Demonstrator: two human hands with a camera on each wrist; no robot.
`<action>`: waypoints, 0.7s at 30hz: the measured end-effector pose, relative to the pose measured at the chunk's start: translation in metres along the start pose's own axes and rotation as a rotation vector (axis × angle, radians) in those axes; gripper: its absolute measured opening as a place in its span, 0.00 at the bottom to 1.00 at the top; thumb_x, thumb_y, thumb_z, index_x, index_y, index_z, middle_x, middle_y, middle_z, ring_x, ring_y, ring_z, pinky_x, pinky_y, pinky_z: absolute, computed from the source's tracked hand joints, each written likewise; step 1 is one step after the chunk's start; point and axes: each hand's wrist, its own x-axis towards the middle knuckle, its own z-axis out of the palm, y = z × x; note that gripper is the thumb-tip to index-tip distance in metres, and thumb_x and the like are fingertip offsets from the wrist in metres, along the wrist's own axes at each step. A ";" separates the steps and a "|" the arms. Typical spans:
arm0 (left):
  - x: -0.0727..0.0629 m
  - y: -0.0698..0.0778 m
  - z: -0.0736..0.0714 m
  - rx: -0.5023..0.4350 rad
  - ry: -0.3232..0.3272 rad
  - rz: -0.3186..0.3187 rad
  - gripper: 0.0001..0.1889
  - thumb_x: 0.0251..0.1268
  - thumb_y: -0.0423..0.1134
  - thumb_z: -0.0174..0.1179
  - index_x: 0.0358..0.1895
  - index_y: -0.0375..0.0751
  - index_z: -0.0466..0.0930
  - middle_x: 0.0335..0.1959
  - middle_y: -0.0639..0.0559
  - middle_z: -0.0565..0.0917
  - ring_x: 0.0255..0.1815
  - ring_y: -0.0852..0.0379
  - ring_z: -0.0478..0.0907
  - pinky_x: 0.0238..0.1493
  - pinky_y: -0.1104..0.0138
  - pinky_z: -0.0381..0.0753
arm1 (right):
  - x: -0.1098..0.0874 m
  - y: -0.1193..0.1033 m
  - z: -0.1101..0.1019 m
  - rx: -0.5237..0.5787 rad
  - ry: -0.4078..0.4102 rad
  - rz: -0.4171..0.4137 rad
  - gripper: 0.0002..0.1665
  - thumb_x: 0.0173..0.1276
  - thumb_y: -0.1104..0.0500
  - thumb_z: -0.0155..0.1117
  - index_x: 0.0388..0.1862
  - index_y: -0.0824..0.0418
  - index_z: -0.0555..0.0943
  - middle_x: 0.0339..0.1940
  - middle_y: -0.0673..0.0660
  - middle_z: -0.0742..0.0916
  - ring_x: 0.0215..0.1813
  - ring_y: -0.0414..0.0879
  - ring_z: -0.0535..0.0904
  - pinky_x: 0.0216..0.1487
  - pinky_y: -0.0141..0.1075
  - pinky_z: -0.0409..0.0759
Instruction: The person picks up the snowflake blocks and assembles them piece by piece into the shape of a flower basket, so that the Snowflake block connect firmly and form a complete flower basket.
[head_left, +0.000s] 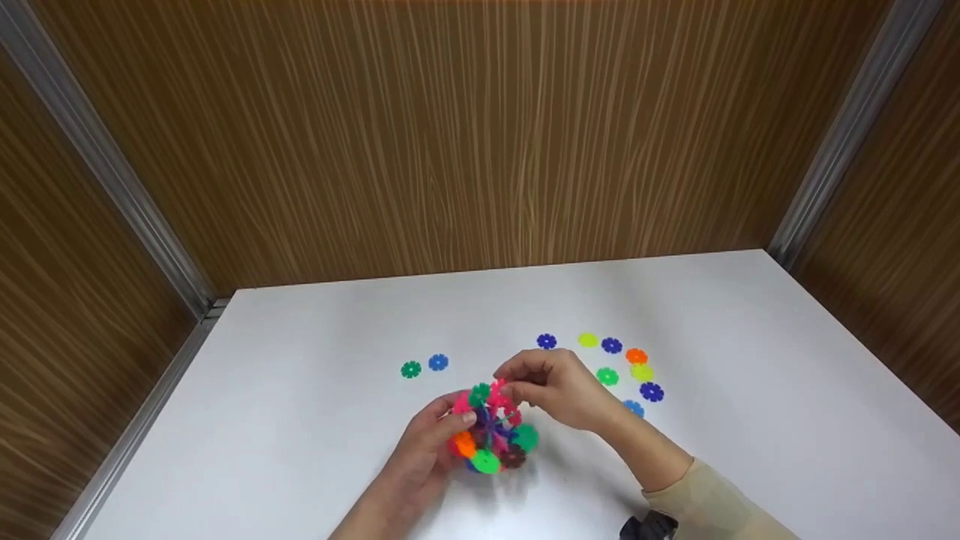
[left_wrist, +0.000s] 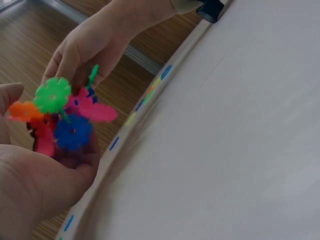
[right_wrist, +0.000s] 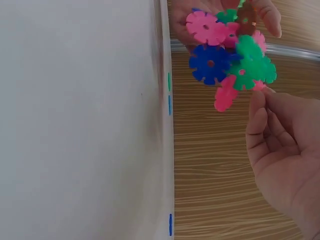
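A ball-like cluster of interlocking plastic discs (head_left: 486, 460), notched like flowers in pink, green, blue, orange and brown, is held above the white table. My left hand (head_left: 424, 442) grips it from the left side, thumb over the near discs. At its upper right, my right hand (head_left: 566, 390) pinches a pink disc (head_left: 498, 393) between thumb and fingertips. The right wrist view shows that pinch at the edge of the cluster, beside green discs (right_wrist: 244, 75) and a dark blue disc (right_wrist: 210, 64). The cluster's inner joints are mostly hidden.
Loose discs lie flat on the white table (head_left: 300, 420): a green disc (head_left: 411, 369) and a blue disc (head_left: 438, 362) left of centre, and several more around a yellow disc (head_left: 641, 373) at right. Wood-grain panels (head_left: 480, 135) stand behind and at both sides.
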 end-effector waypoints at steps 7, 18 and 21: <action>0.002 -0.002 0.001 0.029 0.020 -0.030 0.33 0.68 0.35 0.70 0.74 0.36 0.69 0.62 0.42 0.83 0.58 0.49 0.84 0.63 0.57 0.83 | -0.001 0.003 -0.010 0.026 -0.023 0.008 0.12 0.76 0.60 0.71 0.55 0.58 0.89 0.44 0.55 0.91 0.45 0.52 0.89 0.52 0.42 0.89; 0.003 -0.005 0.001 -0.049 0.054 0.017 0.28 0.69 0.32 0.67 0.71 0.34 0.72 0.68 0.39 0.77 0.61 0.48 0.81 0.67 0.58 0.80 | -0.025 0.049 -0.100 -0.128 0.078 0.180 0.16 0.75 0.58 0.72 0.58 0.58 0.88 0.54 0.62 0.89 0.54 0.53 0.83 0.55 0.37 0.85; 0.003 -0.005 0.001 -0.051 0.059 0.016 0.29 0.69 0.33 0.67 0.71 0.34 0.71 0.68 0.39 0.77 0.61 0.47 0.80 0.67 0.57 0.79 | -0.033 0.060 -0.112 -0.186 0.064 0.247 0.16 0.73 0.61 0.73 0.58 0.61 0.88 0.54 0.60 0.89 0.55 0.53 0.81 0.58 0.39 0.83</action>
